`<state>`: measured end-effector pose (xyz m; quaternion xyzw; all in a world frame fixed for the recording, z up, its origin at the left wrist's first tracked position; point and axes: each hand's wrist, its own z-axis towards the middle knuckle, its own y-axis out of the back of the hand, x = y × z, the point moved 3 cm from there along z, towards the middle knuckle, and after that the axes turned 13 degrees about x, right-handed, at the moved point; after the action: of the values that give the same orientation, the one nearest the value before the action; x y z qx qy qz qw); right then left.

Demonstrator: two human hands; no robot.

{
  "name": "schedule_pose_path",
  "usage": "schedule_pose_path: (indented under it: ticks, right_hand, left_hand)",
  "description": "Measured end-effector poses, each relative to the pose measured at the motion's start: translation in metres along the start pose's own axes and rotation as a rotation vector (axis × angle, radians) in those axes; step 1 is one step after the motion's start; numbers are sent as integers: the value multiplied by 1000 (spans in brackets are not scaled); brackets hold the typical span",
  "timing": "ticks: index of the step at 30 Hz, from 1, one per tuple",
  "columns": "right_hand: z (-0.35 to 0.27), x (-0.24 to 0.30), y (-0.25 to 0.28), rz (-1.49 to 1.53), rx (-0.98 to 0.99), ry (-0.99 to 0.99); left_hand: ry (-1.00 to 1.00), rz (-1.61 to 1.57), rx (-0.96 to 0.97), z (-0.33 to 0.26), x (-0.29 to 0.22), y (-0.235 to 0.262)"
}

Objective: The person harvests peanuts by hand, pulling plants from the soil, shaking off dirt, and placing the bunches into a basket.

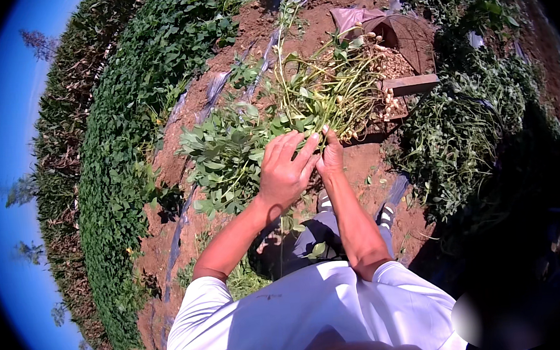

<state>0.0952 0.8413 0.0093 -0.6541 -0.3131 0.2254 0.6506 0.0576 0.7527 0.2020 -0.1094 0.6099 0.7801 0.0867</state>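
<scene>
While both hands meet on the one plant (pixel 288 108), its weight hangs between them: the left hand (pixel 284 171) is spread over the leafy top with fingers wrapped into the foliage, and the right hand (pixel 331 158) pinches the stems just beside it, so both grips are closed on the plant. Beyond the grip the stems run up and to the right toward a root clump hung with pale pods (pixel 378 85), which lies over a dark basket (pixel 414 39) with a wooden board (pixel 412 84) at its near rim. Leaves (pixel 222 156) fan out to the left of the grip, soft and easily crushed; they give no firm hold and would likely tear if pulled. The stems look thin, green and springy, bending rather than snapping, and bunched together they seem the best place to take hold, close to where they gather above the roots. Most of the weight probably sits at the pod end, so the bundle should feel light but end-heavy. Pods appear loosely attached and may drop off with shaking. Near the grip, below the hands, lie red soil (pixel 365 168) and the person's shoes (pixel 386 216).
</scene>
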Motion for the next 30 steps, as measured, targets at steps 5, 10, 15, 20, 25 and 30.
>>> schedule_pose_path:
  ticks: [5, 10, 15, 20, 25, 30]
  right_hand:
    - [-12, 1, -3, -91, -36, 5]
    - [-18, 10, -10, -169, -28, 51]
    - [-5, 28, -22, -131, -82, 160]
    - [0, 37, -24, -319, 56, 62]
    - [-14, 45, -16, -465, 154, -147]
    - [-6, 64, 25, -56, 59, -48]
  left_hand:
    - [-104, 104, -113, 117, 56, 15]
    - [345, -680, 729, 83, 169, -63]
    - [94, -435, 615, 35, 58, -67]
    - [276, -629, 281, 20, 63, -72]
    - [216, 30, 72, 32, 46, -80]
    - [-38, 171, 212, 45, -35, -88]
